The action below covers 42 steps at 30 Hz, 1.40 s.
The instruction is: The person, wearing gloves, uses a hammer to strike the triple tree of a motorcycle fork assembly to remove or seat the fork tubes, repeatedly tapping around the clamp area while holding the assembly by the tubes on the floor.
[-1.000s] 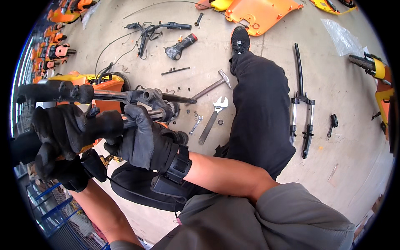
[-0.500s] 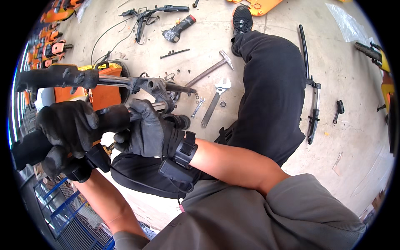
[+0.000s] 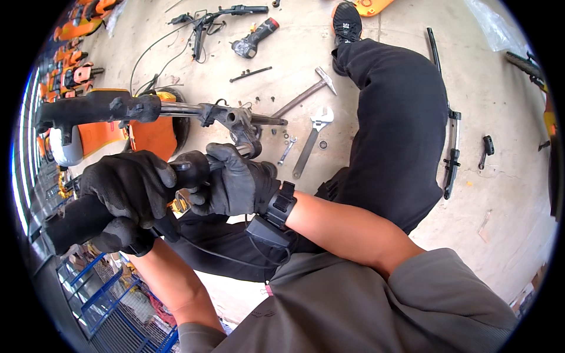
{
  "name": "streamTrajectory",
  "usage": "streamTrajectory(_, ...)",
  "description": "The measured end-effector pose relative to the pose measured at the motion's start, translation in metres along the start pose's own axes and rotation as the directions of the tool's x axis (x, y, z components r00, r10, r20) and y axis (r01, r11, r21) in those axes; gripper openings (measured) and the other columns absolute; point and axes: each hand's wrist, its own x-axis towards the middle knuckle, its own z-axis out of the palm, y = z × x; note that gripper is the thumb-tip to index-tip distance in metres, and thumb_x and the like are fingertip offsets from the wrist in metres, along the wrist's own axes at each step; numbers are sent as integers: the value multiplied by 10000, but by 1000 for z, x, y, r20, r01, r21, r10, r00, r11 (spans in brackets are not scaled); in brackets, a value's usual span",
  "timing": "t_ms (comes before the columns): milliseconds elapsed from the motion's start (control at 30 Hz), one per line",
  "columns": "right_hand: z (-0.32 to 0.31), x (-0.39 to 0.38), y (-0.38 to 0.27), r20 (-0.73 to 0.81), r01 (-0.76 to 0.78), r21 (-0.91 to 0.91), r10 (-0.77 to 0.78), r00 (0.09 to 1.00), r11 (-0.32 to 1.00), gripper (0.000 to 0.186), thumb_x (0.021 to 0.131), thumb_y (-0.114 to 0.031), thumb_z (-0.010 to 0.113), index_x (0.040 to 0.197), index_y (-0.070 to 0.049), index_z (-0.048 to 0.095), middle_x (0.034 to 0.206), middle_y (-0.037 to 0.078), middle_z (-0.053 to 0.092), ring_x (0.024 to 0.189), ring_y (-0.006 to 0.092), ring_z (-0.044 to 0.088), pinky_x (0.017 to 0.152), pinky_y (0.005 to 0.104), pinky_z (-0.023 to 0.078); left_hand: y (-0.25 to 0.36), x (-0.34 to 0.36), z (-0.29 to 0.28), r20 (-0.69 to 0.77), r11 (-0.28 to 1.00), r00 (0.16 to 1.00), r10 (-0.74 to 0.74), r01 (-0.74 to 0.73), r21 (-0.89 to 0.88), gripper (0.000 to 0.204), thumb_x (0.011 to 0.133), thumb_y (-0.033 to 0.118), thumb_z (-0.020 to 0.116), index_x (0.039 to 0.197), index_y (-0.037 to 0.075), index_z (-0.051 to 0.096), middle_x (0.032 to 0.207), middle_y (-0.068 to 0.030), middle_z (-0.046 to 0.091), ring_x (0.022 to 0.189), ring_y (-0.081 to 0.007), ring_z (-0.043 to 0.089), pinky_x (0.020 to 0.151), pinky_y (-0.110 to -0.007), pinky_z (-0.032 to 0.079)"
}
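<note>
I hold a two-legged front fork (image 3: 238,123) sideways, its black outer tubes at the left and its silver stanchions running right to the crown. My black-gloved left hand (image 3: 129,194) wraps round the lower black tube. My gloved right hand (image 3: 232,179) grips the same leg just to the right, where the silver stanchion meets the black tube, with fingers curled beneath it. Just right of the fork on the floor lie a hammer (image 3: 300,100), an adjustable wrench (image 3: 312,141), a small spanner (image 3: 286,152), a ring (image 3: 323,145) and several small fasteners.
Handlebars with cables (image 3: 206,20), a power tool (image 3: 253,41) and a thin rod (image 3: 250,73) lie ahead. Another fork (image 3: 453,159) lies right of my outstretched leg (image 3: 394,135). Orange scooters (image 3: 79,73) line the left, above blue racks (image 3: 103,297). An orange body panel (image 3: 153,138) is behind the fork.
The view has shifted, so the floor items appear higher and further right. Both hands and the fork have moved right in the picture, with the grip on the fork kept.
</note>
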Motion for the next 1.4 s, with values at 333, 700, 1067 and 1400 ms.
streamTrajectory(333, -1, -6, 3, -59, -48, 13, 49, 997, 999, 504, 873, -580, 566, 1064, -120, 643, 867, 73, 652, 822, 241, 645, 816, 415, 527, -53, -22, 95, -773, 841, 495, 396, 144, 522, 431, 954, 200, 616, 1299, -26, 494, 1206, -172, 622, 1084, -233, 606, 968, -375, 472)
streamTrajectory(700, -73, -43, -20, -259, -302, -688, 165, 952, 660, 357, 981, -416, 554, 1000, -68, 631, 914, 83, 672, 802, 249, 671, 783, 412, 550, -47, -66, 26, -785, 958, 578, 224, 16, 286, 288, 909, 12, 616, 1180, -49, 541, 1145, -216, 650, 1083, -253, 646, 993, -336, 482)
streamTrajectory(1067, -178, -109, -165, -310, -659, 121, -659, 685, -742, 205, 801, -282, 631, 836, -123, 757, 987, 78, 726, 949, 302, 687, 797, 422, 551, -38, -88, 38, -730, 959, 670, 131, 101, 265, 290, 863, -4, 639, 1146, -40, 587, 1111, -189, 638, 1021, -252, 647, 943, -415, 508)
streamTrajectory(1400, -249, -77, -226, -235, -845, -195, -813, 533, -497, 256, 795, -223, 568, 861, -29, 721, 912, 230, 697, 873, 393, 686, 797, 450, 545, -59, -100, 73, -813, 975, 549, 193, -14, 222, 386, 819, 214, 682, 1126, 98, 479, 1375, -289, 428, 1318, -415, 433, 1064, -569, 421)
